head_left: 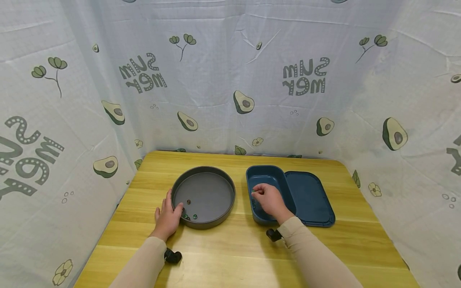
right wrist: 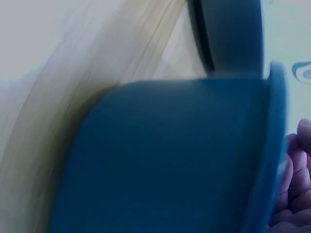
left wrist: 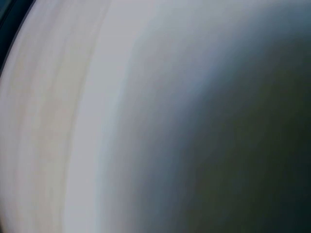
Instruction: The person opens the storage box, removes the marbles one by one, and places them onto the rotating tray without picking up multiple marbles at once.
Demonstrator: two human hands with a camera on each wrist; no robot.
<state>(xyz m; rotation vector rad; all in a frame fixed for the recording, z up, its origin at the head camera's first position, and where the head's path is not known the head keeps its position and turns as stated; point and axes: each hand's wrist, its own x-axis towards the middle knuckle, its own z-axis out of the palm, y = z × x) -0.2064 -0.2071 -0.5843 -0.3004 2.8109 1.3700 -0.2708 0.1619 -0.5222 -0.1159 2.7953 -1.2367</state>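
In the head view, my left hand (head_left: 168, 219) holds the near left rim of a round dark grey pan (head_left: 212, 196), thumb over the edge and fingers along the outside. Several small glass marbles (head_left: 195, 216) lie in the pan near that thumb. My right hand (head_left: 270, 200) is over a deep blue rectangular box (head_left: 264, 170), its thumb and forefinger pinching a small green marble (head_left: 253, 191). More marbles (head_left: 253, 204) show along the box's left side, below the fingers. In the right wrist view, the box wall (right wrist: 165, 155) covers much of the scene, with curled fingers (right wrist: 296, 179) at its rim.
A flat blue lid (head_left: 311, 198) lies against the right side of the box on the wooden table (head_left: 230, 264). A white printed cloth (head_left: 216, 80) hangs behind the table and at both sides. The left wrist view is mostly a blurred close surface.
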